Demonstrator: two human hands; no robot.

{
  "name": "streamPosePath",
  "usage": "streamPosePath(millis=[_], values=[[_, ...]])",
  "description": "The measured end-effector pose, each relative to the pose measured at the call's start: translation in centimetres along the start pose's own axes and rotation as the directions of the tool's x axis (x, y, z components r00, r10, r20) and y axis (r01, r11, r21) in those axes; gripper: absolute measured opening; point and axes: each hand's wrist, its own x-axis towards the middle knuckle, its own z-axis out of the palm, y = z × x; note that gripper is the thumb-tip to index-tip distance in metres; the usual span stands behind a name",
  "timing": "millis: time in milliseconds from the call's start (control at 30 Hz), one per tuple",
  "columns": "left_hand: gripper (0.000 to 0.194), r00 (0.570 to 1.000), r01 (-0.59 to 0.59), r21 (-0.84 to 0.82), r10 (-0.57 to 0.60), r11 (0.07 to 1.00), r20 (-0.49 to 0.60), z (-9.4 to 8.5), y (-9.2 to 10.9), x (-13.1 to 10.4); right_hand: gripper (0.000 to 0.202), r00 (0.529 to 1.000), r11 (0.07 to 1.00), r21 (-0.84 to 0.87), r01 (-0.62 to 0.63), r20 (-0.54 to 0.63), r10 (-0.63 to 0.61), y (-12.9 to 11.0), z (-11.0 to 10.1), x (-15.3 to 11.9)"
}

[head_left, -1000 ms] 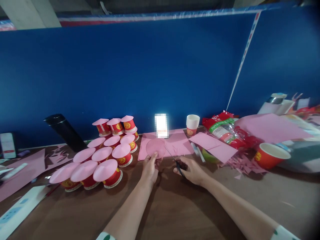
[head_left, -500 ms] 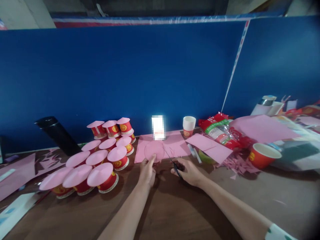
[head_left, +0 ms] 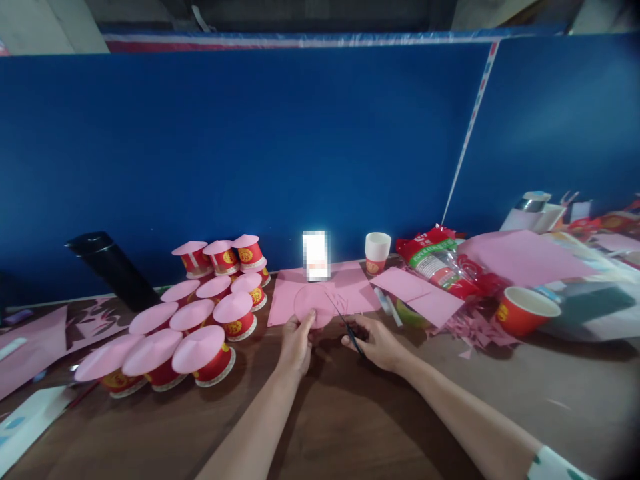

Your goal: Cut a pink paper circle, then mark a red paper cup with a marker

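My left hand [head_left: 299, 340] pinches the near edge of a round pink paper disc [head_left: 313, 299], thumb on top. In my right hand [head_left: 375, 341] is a pair of dark scissors [head_left: 346, 325], its blades pointing up and left to the disc's right edge. Whether the blades are parted is too fine to tell. Beneath and behind the disc lies a pink paper sheet [head_left: 353, 283] with thin paper slivers on it.
Red paper cups with pink cone tops [head_left: 200, 350] stand in rows at left, by a black bottle [head_left: 115, 270]. To the right are a white-and-red cup [head_left: 377, 252], a plastic packet of cups [head_left: 435, 260], pink scraps [head_left: 483, 328] and an orange cup [head_left: 527, 312].
The paper disc has shifted slightly right and turned a little in my left hand, which moved a little right too. My right hand with the scissors stays nearly in place.
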Motion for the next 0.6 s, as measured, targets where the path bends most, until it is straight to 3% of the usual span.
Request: streamPosePath(millis=[233, 600], values=[[0.029, 0.997, 0.003, 0.037, -0.006, 0.999, 0.074, 0.3, 0.2, -0.6, 0.038, 1.000, 0.999, 0.040, 0.001, -0.010, -0.001, 0.5, 0.0, 0.1], [0.032, 0.995, -0.006, 0.055, 0.000, 0.998, 0.104, 0.2, 0.0, -0.5, 0.037, 1.000, 0.995, 0.098, -0.004, -0.007, 0.005, 1.3, 0.1, 0.2]])
